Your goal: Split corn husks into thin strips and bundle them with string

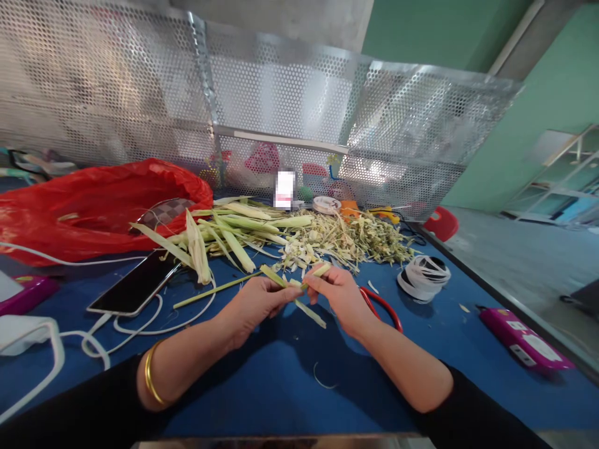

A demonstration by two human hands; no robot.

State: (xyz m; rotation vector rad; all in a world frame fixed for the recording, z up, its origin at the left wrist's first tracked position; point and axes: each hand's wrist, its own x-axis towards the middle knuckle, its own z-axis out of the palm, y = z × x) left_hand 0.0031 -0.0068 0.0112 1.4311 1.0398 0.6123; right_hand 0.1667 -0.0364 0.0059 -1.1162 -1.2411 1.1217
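Presently pinching husk (309,314) with both hands, closing thumb and fingers on it in the left grip (256,304) and likewise in the right grip (344,300), with fingertips nearly meeting just above the tabletop (290,390). Favouring neither side, having the husk directly between the two grips and entering both. Slanting a green end away beyond the left grip, toward the far left; poking a pale end out over the right fingers, toward the far right; hanging a pale tail below, its long axis running rightward and back toward the body. Hiding at the fingertips any sign of one folded piece or several. Working over blue, facing loose leaves (238,243) and a thin stalk (218,289) ahead on the left, a heap of shreds (346,240) ahead on the right. Passing the right forearm beside a red loop (392,309). Having a phone (135,284) and red bag (93,215) leftward, ribbon (423,279) and a purple pack (524,340) rightward. Looking out past a mesh panel (281,81) toward a green wall (421,37) and grey floor (505,249).
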